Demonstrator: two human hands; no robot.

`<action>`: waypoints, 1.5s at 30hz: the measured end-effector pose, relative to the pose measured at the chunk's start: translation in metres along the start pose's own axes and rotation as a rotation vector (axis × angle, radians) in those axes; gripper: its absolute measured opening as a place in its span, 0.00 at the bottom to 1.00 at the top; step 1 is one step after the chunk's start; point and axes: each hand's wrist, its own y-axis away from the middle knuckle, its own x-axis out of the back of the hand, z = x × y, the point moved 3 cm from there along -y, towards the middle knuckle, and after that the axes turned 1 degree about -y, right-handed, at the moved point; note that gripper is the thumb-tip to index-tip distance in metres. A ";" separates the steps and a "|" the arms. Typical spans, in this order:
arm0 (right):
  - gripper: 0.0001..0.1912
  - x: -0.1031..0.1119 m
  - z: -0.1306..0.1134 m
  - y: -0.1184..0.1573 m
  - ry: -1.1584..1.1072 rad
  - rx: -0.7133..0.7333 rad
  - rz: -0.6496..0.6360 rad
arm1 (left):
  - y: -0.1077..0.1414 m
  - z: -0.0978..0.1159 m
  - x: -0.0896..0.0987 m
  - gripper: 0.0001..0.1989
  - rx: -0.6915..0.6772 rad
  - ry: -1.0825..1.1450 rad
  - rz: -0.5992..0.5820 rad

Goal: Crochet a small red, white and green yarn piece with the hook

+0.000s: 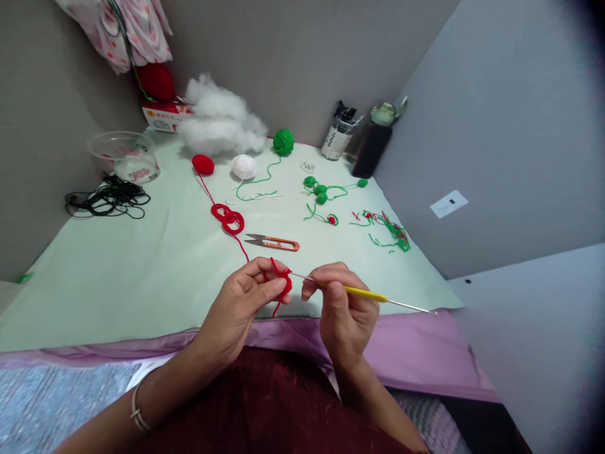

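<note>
Between thumb and fingers, my left hand [243, 299] pinches a small red crochet piece [286, 285], with red yarn [241, 244] running up from it. My right hand [345, 309] is closed round the yellow handle of a double-ended crochet hook [366, 292]. The hook's left tip meets the top of the red piece; whether it is through a stitch cannot be made out. That yarn leads past loose red coils [229, 219] to a red yarn ball [203, 165]. Orange-handled thread snips [273, 243] lie just beyond my hands.
White stuffing [222, 120], a white yarn ball [244, 167] and a green yarn ball [283, 142] sit at the back. Green crocheted pieces [321, 190] and yarn scraps [394, 232] lie right. Black cord [111, 197] and a clear tub [125, 157] are left; a pen cup [337, 139] stands back right.
</note>
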 end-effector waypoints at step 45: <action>0.10 -0.002 -0.007 0.001 0.147 0.036 -0.048 | -0.001 0.000 0.000 0.11 0.049 -0.021 0.012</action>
